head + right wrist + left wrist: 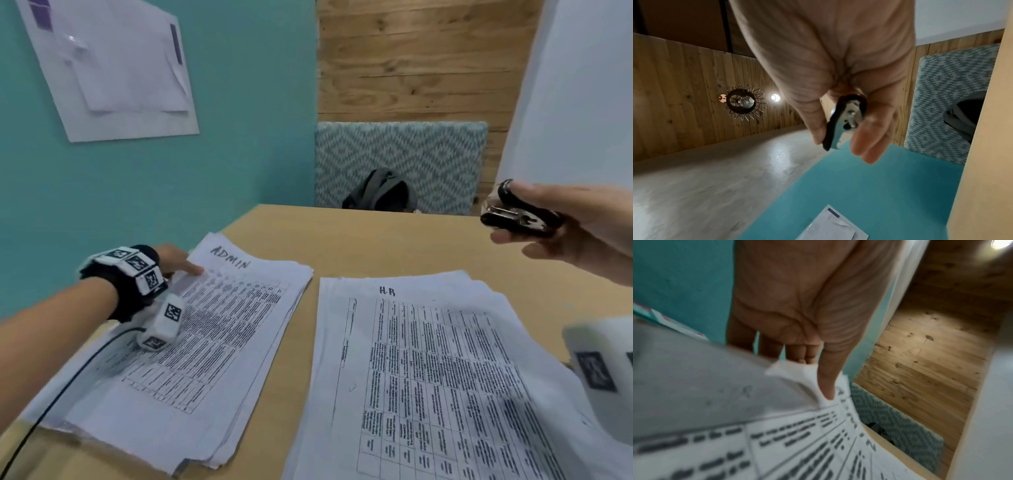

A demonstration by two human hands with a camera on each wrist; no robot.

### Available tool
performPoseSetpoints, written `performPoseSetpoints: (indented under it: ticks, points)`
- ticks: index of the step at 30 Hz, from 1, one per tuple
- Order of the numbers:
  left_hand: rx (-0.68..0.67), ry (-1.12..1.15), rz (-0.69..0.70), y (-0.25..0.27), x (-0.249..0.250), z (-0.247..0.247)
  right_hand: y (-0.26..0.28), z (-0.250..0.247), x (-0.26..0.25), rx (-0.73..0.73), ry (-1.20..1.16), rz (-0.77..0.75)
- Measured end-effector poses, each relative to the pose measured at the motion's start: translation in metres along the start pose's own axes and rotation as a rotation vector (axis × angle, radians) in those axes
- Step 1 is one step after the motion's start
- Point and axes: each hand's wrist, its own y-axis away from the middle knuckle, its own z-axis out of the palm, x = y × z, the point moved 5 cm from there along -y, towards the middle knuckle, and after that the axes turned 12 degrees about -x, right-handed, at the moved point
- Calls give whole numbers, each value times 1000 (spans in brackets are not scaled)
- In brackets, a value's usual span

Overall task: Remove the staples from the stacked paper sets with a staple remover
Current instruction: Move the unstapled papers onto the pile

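Note:
Two stacks of stapled printed sheets lie on the wooden table [376, 240]: the ADMIN stack [205, 342] on the left and the H.R stack [428, 377] on the right. My left hand [191, 269] is at the far left corner of the ADMIN stack. In the left wrist view its thumb [826, 386] lies on top of the corner [789, 369] and the fingers sit behind the sheet, pinching it. My right hand [503, 212] holds a black and metal staple remover [513, 216] in the air above the table's far right. Thumb and fingers squeeze the staple remover [846, 116] from both sides.
A dark backpack [380, 192] sits on a patterned bench [400, 150] behind the table's far edge. A teal wall with a white board [113, 68] stands close on the left. A black cable [68, 377] trails from my left wrist over the ADMIN stack.

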Motion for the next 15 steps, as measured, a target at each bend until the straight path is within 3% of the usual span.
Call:
performPoseSetpoints:
  ticks: [4,7,11,15]
  points:
    - [85,-200,-59,24,25,-5,2,9,2,-76,106,62]
    - [181,-323,39,48,68,-12,4,12,3,-66,260,145]
    - [-55,-360,239,85,148,22,9,4,-3,25,431,177]
    - [-211,-495,524,106,229,100,17,-13,-11,118,506,212]
